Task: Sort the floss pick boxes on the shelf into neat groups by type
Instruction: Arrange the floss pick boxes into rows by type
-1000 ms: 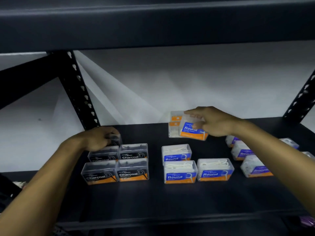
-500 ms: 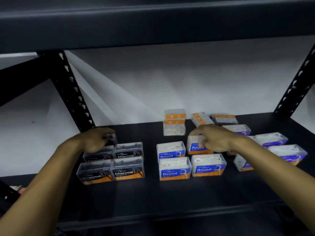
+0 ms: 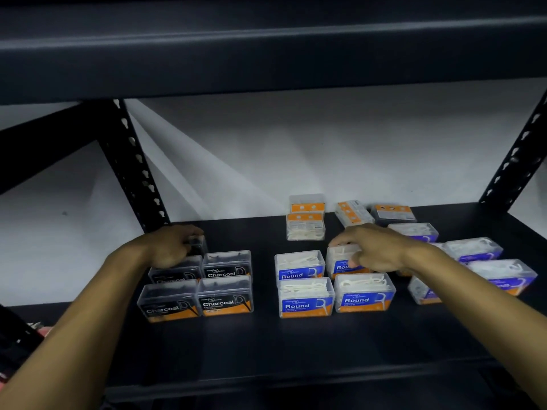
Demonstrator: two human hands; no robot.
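On the dark shelf (image 3: 296,350), two sorted blocks sit side by side. Left block: four Charcoal boxes (image 3: 225,295) in a two-by-two, touching. Left hand (image 3: 171,247) rests over the rear-left one, fingers curled round a dark box (image 3: 196,245) behind the block (label not readable). Right block: four Round boxes (image 3: 305,297), also two-by-two. Right hand (image 3: 370,247) grips the rear-right Round box (image 3: 343,260), fingers curled over its top, thumb on its front; the box stands in line with its neighbours, touching the shelf as far as I can tell. Behind the Round block: two boxes (image 3: 306,224), orange backs showing, one behind the other. Further right at the back, two more boxes (image 3: 355,213) lie at angles. Right of the right forearm: several purple-label boxes (image 3: 503,273), loosely scattered (text mostly blurred). Black upright posts (image 3: 133,161) stand at the rear corners.
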